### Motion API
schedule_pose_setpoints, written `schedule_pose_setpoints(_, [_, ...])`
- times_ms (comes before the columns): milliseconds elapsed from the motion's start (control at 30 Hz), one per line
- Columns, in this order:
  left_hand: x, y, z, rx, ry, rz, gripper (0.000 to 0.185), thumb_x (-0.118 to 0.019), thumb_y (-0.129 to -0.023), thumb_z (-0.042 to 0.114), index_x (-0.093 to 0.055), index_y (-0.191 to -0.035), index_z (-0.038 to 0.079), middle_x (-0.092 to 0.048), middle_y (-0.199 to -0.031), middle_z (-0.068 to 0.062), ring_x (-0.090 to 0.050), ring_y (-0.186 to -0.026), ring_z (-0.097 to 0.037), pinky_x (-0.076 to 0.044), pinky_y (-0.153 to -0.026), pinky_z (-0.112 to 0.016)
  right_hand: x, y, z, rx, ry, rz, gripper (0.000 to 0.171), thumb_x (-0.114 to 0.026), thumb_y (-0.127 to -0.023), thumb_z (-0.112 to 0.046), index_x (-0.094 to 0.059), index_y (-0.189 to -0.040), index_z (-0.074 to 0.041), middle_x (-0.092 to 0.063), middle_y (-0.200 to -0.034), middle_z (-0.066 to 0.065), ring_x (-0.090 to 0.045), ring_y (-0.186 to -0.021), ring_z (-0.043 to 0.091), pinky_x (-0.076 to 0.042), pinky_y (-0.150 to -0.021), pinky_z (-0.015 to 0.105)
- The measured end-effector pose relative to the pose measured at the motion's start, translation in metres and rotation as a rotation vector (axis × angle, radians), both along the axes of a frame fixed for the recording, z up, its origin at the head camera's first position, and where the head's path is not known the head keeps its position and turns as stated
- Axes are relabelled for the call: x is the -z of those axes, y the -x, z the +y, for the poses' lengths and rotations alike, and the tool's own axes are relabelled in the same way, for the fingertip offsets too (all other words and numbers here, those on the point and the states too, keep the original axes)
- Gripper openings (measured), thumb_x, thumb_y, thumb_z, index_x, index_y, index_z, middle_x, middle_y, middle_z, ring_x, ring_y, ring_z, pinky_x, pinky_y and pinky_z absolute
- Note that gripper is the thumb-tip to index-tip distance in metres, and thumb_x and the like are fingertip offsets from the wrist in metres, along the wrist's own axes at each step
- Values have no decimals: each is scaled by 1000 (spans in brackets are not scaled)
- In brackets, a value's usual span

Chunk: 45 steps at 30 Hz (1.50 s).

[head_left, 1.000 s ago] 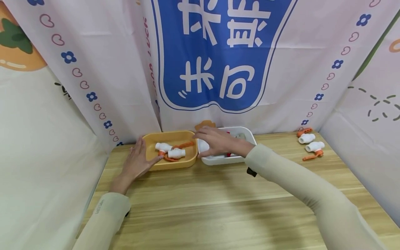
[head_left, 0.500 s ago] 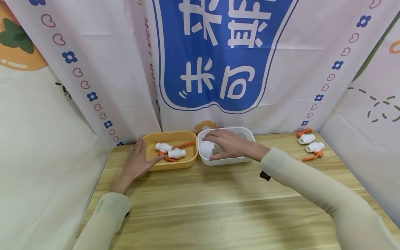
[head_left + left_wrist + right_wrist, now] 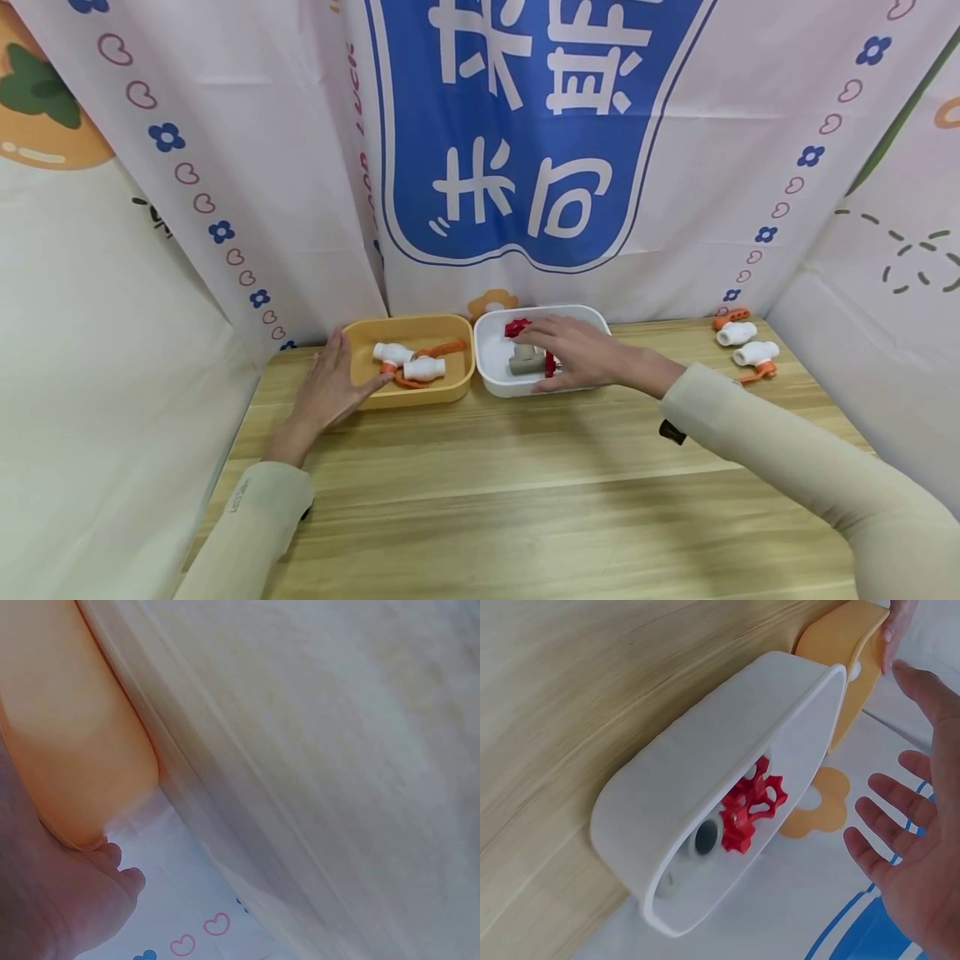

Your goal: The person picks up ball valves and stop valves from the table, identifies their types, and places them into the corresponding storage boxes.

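My left hand [image 3: 328, 382] lies open with straight fingers against the left wall of a yellow tray [image 3: 420, 394]; the left wrist view shows its fingers [image 3: 90, 896] pressed to that yellow tray [image 3: 75, 750]. Two white valves [image 3: 411, 361] with orange handles lie inside. My right hand [image 3: 579, 352] hovers open, fingers spread, over the right part of a white tray [image 3: 504, 388]. A grey valve [image 3: 527, 359] with a red handwheel [image 3: 516, 327] lies in that tray. In the right wrist view, the open right hand [image 3: 907, 847] stays apart from the white tray [image 3: 697, 780] and the handwheel [image 3: 748, 811].
Two more white valves [image 3: 754, 352] with orange handles lie at the table's back right corner, with a loose orange handle [image 3: 730, 317] beside them. Printed curtains close in the back and both sides. The wooden table [image 3: 525, 500] stretches toward me.
My right hand has slid rightward across the white tray, uncovering the grey valve and its red handwheel. The left hand has stayed at the yellow tray.
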State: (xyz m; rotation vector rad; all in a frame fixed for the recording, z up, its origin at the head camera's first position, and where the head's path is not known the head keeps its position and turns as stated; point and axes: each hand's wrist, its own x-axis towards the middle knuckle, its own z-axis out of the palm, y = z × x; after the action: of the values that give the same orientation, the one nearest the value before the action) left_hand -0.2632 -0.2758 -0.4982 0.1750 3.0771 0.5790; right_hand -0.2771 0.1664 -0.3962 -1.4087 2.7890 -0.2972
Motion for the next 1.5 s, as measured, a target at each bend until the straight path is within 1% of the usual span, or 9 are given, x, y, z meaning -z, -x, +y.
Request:
schedule_pose_setpoints(233, [1,-1,-1,-2,-5,-11,123,-48,-97,80,8,-164,-7,15,-175,-24,2,-162,-47,-2,-130,-63,-1,-2,18,42,-4,12,80,-84,-87,-53,-60,-149,-9,-58,-153,16,-51,-143,38,-43,-118,62])
schedule_pose_setpoints(367, [1,-1,0,-4,-10,-20,123,-47,-97,80,9,-164,-7,15,-175,-23,3,-162,-47,-1,-130,-63,-1,-4,29,36,-14,31,79,-85,-87,-51,-60,-149,-9,-60,-150,15,-53,-141,37,-45,-116,60])
schedule_pose_setpoints(467, [2,-1,0,-3,-12,-18,123,-48,-97,79,8,-164,-7,15,-175,-24,3,-161,-47,-1,-130,-63,-3,-5,37,27,-11,27,76,-85,-88,-49,-60,-148,-9,-60,-150,14,-53,-140,37,-45,-116,60])
schedule_pose_setpoints(700, [0,0,0,7,-7,-8,123,-48,-97,80,6,-164,-8,14,-175,-24,4,-162,-43,-1,-131,-62,-1,-7,54,30,8,20,76,-86,-87,-47,-59,-150,-13,-60,-149,15,-54,-139,38,-44,-116,63])
schedule_pose_setpoints(900, [0,2,-1,7,-2,-15,123,-45,-97,81,8,-164,-7,16,-175,-23,6,-162,-42,0,-131,-61,0,-9,65,48,7,31,76,-87,-87,-46,-60,-149,-13,-59,-150,17,-53,-140,40,-40,-118,65])
schedule_pose_setpoints(1100, [1,1,-2,5,2,-20,124,-46,-97,82,9,-164,-7,16,-175,-23,6,-162,-42,0,-131,-61,4,-8,76,49,-7,64,76,-86,-88,-48,-60,-148,-9,-61,-148,16,-56,-136,40,-46,-113,63])
schedule_pose_setpoints(1267, [2,0,0,0,-7,-20,124,-46,-96,82,7,-164,-7,14,-175,-24,5,-162,-43,-1,-131,-61,8,-9,90,55,4,100,76,-88,-86,-45,-62,-145,-6,-64,-142,17,-60,-130,40,-51,-107,63])
schedule_pose_setpoints(1333, [2,0,0,0,-11,-20,124,-47,-97,81,7,-164,-7,14,-175,-24,4,-162,-44,-1,-131,-61,9,-9,97,65,7,104,76,-89,-84,-44,-63,-144,-5,-65,-141,18,-60,-130,41,-51,-106,63])
schedule_pose_setpoints(1500, [0,1,0,1,1,-14,123,-47,-97,80,8,-164,-7,15,-175,-24,3,-162,-44,-1,-131,-61,9,-10,111,118,-17,93,77,-87,-85,-49,-62,-145,-6,-63,-144,19,-60,-132,42,-51,-107,63])
